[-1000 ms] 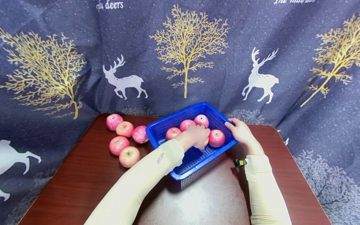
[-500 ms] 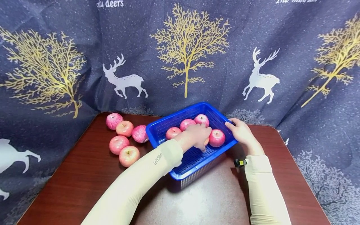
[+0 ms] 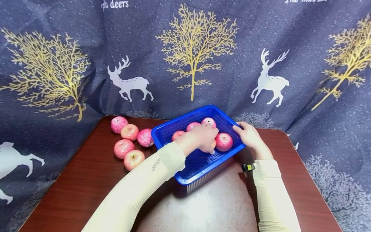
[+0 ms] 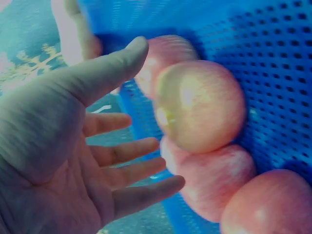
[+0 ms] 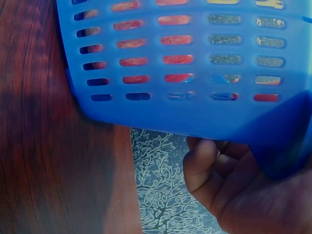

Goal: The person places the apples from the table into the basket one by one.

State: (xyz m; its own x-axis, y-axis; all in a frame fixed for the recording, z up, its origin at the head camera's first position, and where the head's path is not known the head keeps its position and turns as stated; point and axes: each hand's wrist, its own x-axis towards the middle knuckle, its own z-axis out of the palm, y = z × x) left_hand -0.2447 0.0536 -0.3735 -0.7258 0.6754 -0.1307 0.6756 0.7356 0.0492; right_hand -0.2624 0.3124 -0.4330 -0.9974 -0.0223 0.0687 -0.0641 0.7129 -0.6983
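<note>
My left hand point(image 3: 203, 137) is inside a blue perforated plastic basket point(image 3: 181, 178), over its apples. In the left wrist view its thumb and fingers are spread and straight, apart from a yellowish-red apple point(image 4: 200, 105). Around that one lie more red apples, one at the right point(image 3: 224, 142), one at the back point(image 3: 208, 121) and one at the left point(image 3: 178, 134). My right hand point(image 3: 250, 137) grips the basket's right rim, thumb over the top. Seen from the right wrist, the fingers of this hand point(image 5: 229, 180) curl at the rim, against the holed blue wall point(image 5: 190, 114).
Several apples point(image 3: 133, 159) sit on the brown wooden table point(image 3: 72, 190) left of the basket, one red apple point(image 3: 145, 138) right beside its left end. A dark cloth point(image 3: 162, 42) with printed trees and deer hangs behind the table. A black device point(image 3: 248, 167) is at the right wrist.
My left hand's fingers have loosened and lifted slightly from the apple, showing more of it. The right hand and the basket have stayed in place.
</note>
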